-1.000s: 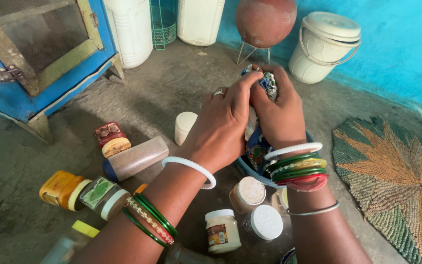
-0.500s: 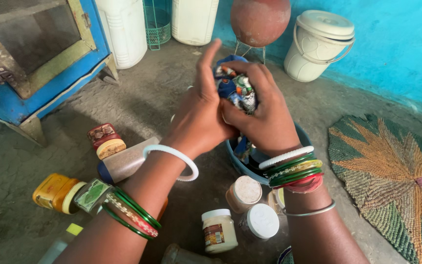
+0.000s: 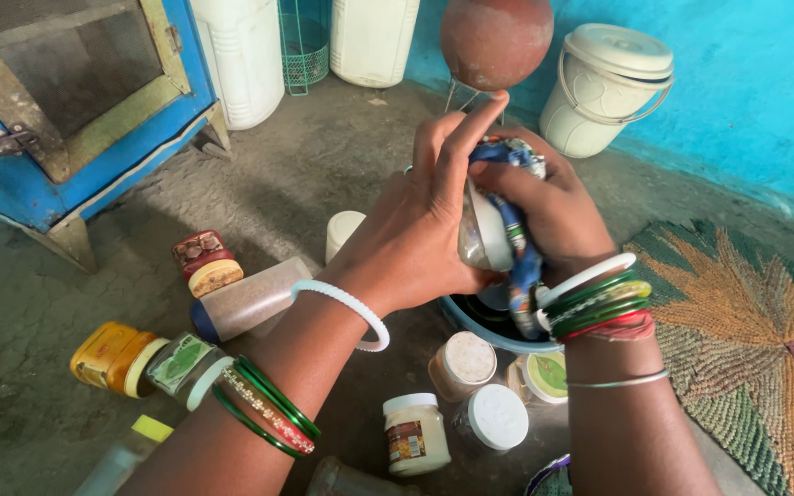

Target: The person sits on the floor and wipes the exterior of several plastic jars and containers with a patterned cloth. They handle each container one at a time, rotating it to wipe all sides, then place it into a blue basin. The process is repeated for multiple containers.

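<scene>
Head view, looking down: both hands meet above a blue bowl [image 3: 470, 323] on the concrete floor [image 3: 323, 165]. Left hand [image 3: 415, 234] wraps a small clear jar [image 3: 482, 231] from the 9 o'clock side, fingers curled on it, index finger raised straight. Right hand [image 3: 544, 207] closes on the same jar from 3 o'clock through a blue patterned cloth [image 3: 518, 248], which trails down toward the bowl. Jar sits tilted between the palms, above the bowl's rim. At 6 o'clock of the bowl, white-lidded jars [image 3: 493, 418] stand close together. At 9 o'clock a long bottle [image 3: 250, 298] lies on its side, a yellow jar [image 3: 107, 354] beyond it. Clay pot [image 3: 496, 39] at 12 o'clock, lidded white bucket [image 3: 610, 87] at 1 o'clock, woven mat [image 3: 755, 340] at 3 o'clock.
</scene>
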